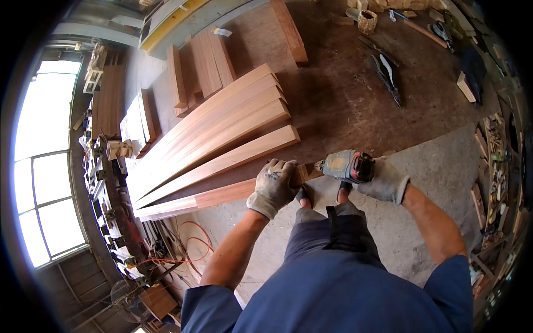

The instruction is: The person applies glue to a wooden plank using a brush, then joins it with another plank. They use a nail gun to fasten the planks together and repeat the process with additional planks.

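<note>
My left hand [273, 187], in a pale work glove, is closed over a long wooden board [225, 194] along the near edge of the table. A short darker brown end of wood [302, 174] shows just right of its fingers. My right hand [383, 180], also gloved, grips a worn grey-green power drill [343, 166] with a black and red back end. The drill lies level, its nose pointing left at that wood end; whether the tip touches it, I cannot tell. Beyond my left hand, another loose board [250, 151] lies at an angle beside several boards fanned side by side [222, 119].
Shorter boards [208, 64] and a single plank [290, 33] lie farther back on the brown tabletop [338, 105]. Pliers [387, 79], a hammer [425, 33] and a small round container [367, 22] are at the far right. An orange hose [194, 238] loops on the floor.
</note>
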The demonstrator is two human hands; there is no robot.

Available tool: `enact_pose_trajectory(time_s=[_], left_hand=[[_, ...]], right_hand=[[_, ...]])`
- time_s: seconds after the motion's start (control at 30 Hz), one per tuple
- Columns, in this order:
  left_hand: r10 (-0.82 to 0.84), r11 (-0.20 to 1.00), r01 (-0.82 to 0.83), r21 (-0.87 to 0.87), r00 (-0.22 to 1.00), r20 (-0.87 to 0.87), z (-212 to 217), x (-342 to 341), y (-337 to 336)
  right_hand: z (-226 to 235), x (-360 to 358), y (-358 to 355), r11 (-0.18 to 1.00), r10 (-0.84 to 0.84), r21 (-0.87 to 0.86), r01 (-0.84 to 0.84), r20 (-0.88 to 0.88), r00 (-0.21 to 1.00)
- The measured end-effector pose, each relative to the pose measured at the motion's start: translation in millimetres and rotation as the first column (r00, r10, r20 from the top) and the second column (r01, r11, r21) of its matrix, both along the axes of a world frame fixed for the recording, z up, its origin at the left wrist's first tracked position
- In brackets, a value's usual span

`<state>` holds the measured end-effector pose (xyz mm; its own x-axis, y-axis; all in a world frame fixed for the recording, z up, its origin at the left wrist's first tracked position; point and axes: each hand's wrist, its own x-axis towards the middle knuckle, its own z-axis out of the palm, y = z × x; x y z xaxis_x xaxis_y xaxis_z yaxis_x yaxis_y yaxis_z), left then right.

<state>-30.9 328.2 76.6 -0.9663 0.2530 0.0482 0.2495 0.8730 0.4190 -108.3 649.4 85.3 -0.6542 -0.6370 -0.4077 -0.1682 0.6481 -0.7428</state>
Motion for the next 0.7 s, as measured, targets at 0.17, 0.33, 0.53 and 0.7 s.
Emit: enact_pose_trajectory(time_s=[0.17,0.33,0.53,0.7], left_hand=[[0.004,1.000,-0.004,-0.007,1.000,-0.005,-3,1,0],[0.009,1.000,-0.009,-0.019,1.000,0.013,-2,1,0],[0.015,1.000,-0.015,-0.010,1.000,0.024,-2,1,-1],[0.024,1.000,-0.023,-0.019,0.998,0.050,0,1,0]], right_hand=[[-1,1,-5,0.999,0.036,0.026,-0.034,-0.060,0.998],[1,0,-9,0.998,0.069,0.017,-0.067,-0.112,0.991],[8,-5,-21,0.985,0.165,0.065,-0.159,-0.102,0.981],[10,-6,-27,0.976,0.216,0.062,-0.208,-0.152,0.965]])
